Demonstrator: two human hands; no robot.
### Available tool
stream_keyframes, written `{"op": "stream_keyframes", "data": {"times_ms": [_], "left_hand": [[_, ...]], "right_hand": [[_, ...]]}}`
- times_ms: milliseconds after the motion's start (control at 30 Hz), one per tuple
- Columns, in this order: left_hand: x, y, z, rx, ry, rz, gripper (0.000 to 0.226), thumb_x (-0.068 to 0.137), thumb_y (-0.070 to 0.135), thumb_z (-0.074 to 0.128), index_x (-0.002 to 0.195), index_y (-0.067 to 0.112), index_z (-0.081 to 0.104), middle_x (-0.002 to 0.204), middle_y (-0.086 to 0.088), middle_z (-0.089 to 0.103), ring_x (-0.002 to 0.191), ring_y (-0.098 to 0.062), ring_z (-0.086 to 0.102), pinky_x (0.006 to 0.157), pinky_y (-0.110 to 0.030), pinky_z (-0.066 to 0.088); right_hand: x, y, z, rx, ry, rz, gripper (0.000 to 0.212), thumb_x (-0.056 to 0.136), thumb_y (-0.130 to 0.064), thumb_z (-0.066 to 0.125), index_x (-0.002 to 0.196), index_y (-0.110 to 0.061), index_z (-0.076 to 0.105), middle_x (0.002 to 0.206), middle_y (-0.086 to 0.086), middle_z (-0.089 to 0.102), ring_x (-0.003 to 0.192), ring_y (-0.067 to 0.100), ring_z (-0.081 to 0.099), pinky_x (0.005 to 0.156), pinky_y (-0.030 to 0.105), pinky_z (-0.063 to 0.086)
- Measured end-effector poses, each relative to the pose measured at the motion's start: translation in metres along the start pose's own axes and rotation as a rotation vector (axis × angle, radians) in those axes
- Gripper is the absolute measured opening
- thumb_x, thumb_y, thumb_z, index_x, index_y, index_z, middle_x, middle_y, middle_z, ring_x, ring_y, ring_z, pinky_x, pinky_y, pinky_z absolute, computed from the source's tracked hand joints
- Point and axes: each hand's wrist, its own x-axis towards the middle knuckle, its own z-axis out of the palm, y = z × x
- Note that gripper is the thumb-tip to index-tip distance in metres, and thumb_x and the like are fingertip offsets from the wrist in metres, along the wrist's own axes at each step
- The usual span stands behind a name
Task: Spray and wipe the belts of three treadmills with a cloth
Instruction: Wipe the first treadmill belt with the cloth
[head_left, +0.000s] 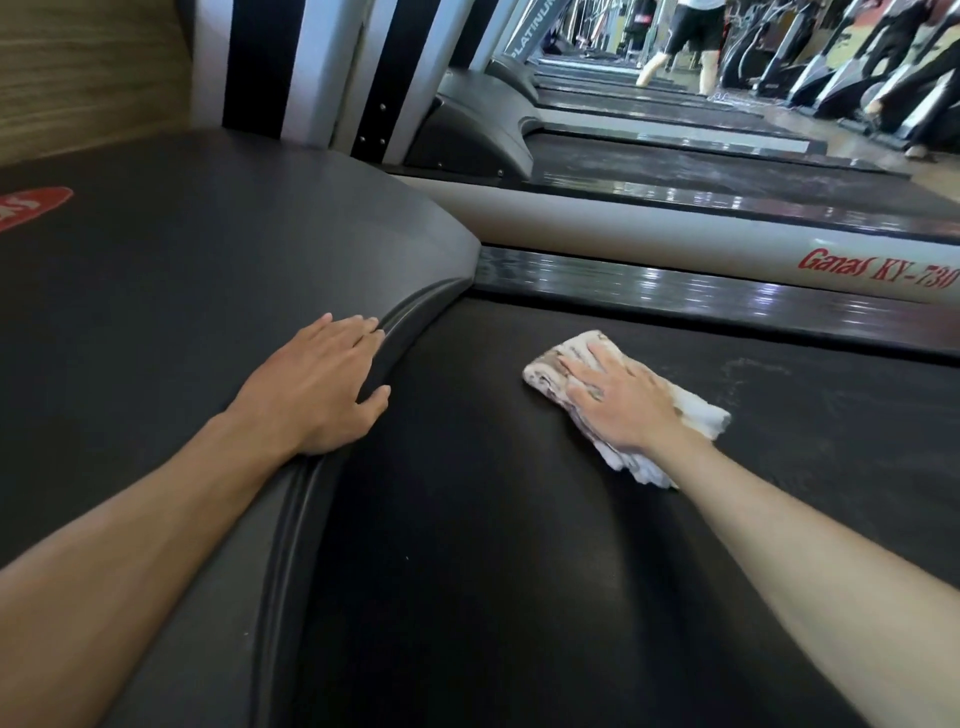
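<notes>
The right hand (615, 400) lies flat, fingers straight and spread, pressing a folded white cloth (696, 415) with brownish stains down onto the black treadmill belt (493, 519); nothing is curled around the cloth. The cloth sits at about three o'clock from the frame's centre, its ends showing past the fingertips and under the wrist. Faint pale streaks (748, 371) mark the belt just beyond the cloth at two o'clock. The left hand (317, 389) is also open, palm down on the grey motor cover (208, 270) at nine o'clock, fingers straight along its curved rear edge, thumb hanging over the lip toward the belt. A silver side rail (727, 244) lettered in red runs along the belt's far side at one o'clock. More treadmills (649, 130) line up toward twelve o'clock, where a person's legs (691, 47) show.
</notes>
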Motion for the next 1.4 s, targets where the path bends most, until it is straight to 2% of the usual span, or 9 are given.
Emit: {"op": "stream_keyframes", "data": {"times_ms": [300, 500, 667, 800, 967, 1100, 1200, 1300, 1400], "left_hand": [[-0.002, 0.000, -0.003, -0.044, -0.003, -0.020, 0.075, 0.101, 0.053, 0.041, 0.161, 0.015, 0.018, 0.168, 0.001, 0.017, 0.155, -0.012, 0.014, 0.125, -0.030, 0.002], [-0.011, 0.008, -0.013, -0.130, 0.098, -0.038, 0.060, 0.100, 0.044, 0.047, 0.153, 0.018, 0.040, 0.159, 0.005, 0.040, 0.146, -0.014, 0.036, 0.115, -0.039, 0.039], [-0.005, 0.007, -0.005, -0.047, 0.032, 0.028, 0.061, 0.100, 0.047, 0.046, 0.154, 0.019, 0.040, 0.161, 0.003, 0.038, 0.149, -0.013, 0.033, 0.125, -0.036, 0.021], [-0.005, 0.003, 0.000, 0.091, -0.036, 0.026, 0.064, 0.101, 0.055, 0.037, 0.157, 0.024, 0.033, 0.168, 0.005, 0.020, 0.155, -0.010, 0.012, 0.128, -0.038, 0.007], [-0.004, 0.003, -0.001, 0.133, -0.073, 0.014, 0.066, 0.101, 0.057, 0.034, 0.159, 0.025, 0.028, 0.169, 0.005, 0.014, 0.156, -0.010, 0.006, 0.128, -0.039, 0.004], [-0.003, 0.004, -0.003, 0.154, -0.089, 0.015, 0.067, 0.101, 0.056, 0.033, 0.159, 0.023, 0.027, 0.169, 0.004, 0.013, 0.156, -0.011, 0.004, 0.128, -0.040, 0.004], [-0.003, 0.004, -0.003, 0.146, -0.113, 0.016, 0.068, 0.102, 0.055, 0.033, 0.160, 0.023, 0.024, 0.170, 0.004, 0.011, 0.156, -0.011, 0.002, 0.128, -0.039, 0.003], [-0.002, 0.005, -0.001, 0.133, -0.109, 0.014, 0.068, 0.102, 0.056, 0.033, 0.161, 0.022, 0.022, 0.170, 0.004, 0.009, 0.156, -0.010, 0.000, 0.128, -0.039, 0.001], [-0.004, 0.003, -0.003, 0.126, -0.103, 0.011, 0.068, 0.102, 0.055, 0.033, 0.161, 0.022, 0.022, 0.170, 0.004, 0.009, 0.156, -0.010, 0.000, 0.128, -0.039, 0.001]], "right_hand": [[-0.049, -0.021, 0.004, 0.052, -0.094, -0.233, 0.067, 0.088, -0.068, 0.009, 0.153, -0.062, 0.023, 0.170, -0.022, 0.009, 0.156, 0.019, 0.020, 0.125, 0.050, 0.018], [0.022, 0.014, 0.010, 0.054, 0.013, 0.110, 0.083, 0.081, -0.070, 0.012, 0.156, -0.041, 0.034, 0.165, -0.009, 0.030, 0.146, 0.031, 0.038, 0.117, 0.049, 0.033], [0.045, -0.038, 0.009, 0.037, 0.004, -0.003, 0.054, 0.100, -0.054, 0.028, 0.154, -0.049, 0.035, 0.168, -0.004, 0.022, 0.150, 0.036, 0.031, 0.121, 0.054, 0.026], [0.012, -0.025, 0.010, 0.017, -0.049, -0.194, 0.057, 0.098, -0.060, 0.023, 0.154, -0.056, 0.027, 0.170, -0.015, 0.016, 0.153, 0.023, 0.028, 0.123, 0.048, 0.024], [0.023, 0.022, 0.002, -0.053, -0.002, 0.006, 0.075, 0.087, -0.062, 0.009, 0.155, -0.044, 0.036, 0.168, -0.002, 0.025, 0.144, 0.032, 0.040, 0.117, 0.048, 0.034], [0.065, -0.003, -0.001, 0.024, -0.003, 0.143, 0.061, 0.095, -0.059, 0.021, 0.153, -0.044, 0.036, 0.163, 0.000, 0.030, 0.146, 0.037, 0.036, 0.116, 0.054, 0.031], [0.069, -0.017, 0.002, 0.093, -0.039, 0.093, 0.083, 0.082, -0.070, 0.016, 0.156, -0.039, 0.034, 0.167, -0.003, 0.027, 0.150, 0.035, 0.031, 0.119, 0.055, 0.028], [0.043, -0.003, 0.005, 0.035, -0.054, -0.103, 0.071, 0.087, -0.066, 0.016, 0.154, -0.052, 0.033, 0.169, -0.013, 0.021, 0.151, 0.024, 0.032, 0.121, 0.049, 0.027], [0.022, 0.017, -0.004, 0.032, -0.017, -0.087, 0.056, 0.099, -0.056, 0.026, 0.155, -0.050, 0.035, 0.169, -0.015, 0.021, 0.151, 0.020, 0.031, 0.122, 0.042, 0.026]]}}
